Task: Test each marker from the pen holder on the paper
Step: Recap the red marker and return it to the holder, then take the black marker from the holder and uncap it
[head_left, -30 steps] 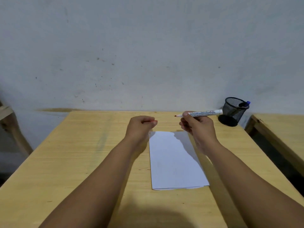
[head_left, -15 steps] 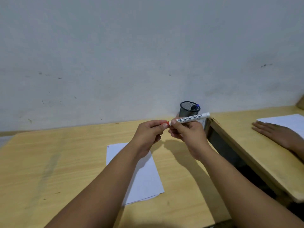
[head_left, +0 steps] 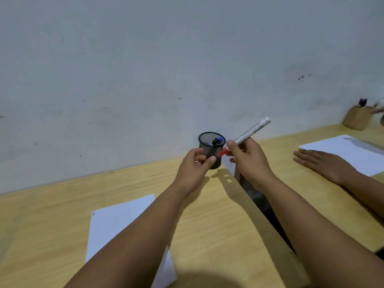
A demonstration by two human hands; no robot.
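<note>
A black mesh pen holder point(head_left: 209, 142) stands at the far right corner of my wooden table point(head_left: 52, 208), with a blue-capped marker point(head_left: 220, 139) and a dark one inside. My right hand point(head_left: 247, 161) grips a white marker point(head_left: 252, 129) with a red cap point(head_left: 223, 152). The marker is tilted, its capped end pointing down-left right beside the holder. My left hand point(head_left: 195, 165) is just in front of the holder, fingers loosely curled and slightly apart, with nothing seen in them. The white paper point(head_left: 116, 221) lies at lower left with a small red mark at its top left corner; my left forearm covers part of it.
A narrow gap point(head_left: 259, 200) separates my table from a second wooden table point(head_left: 291, 183) on the right. There another person's hand point(head_left: 324, 165) rests beside a white sheet point(head_left: 345, 150). A wooden pen holder point(head_left: 355, 119) stands at the far right. A grey wall runs behind.
The red cap went from my left hand onto the marker's tip. Both hands moved toward the pen holder and the marker tilted cap-down. My view turned right.
</note>
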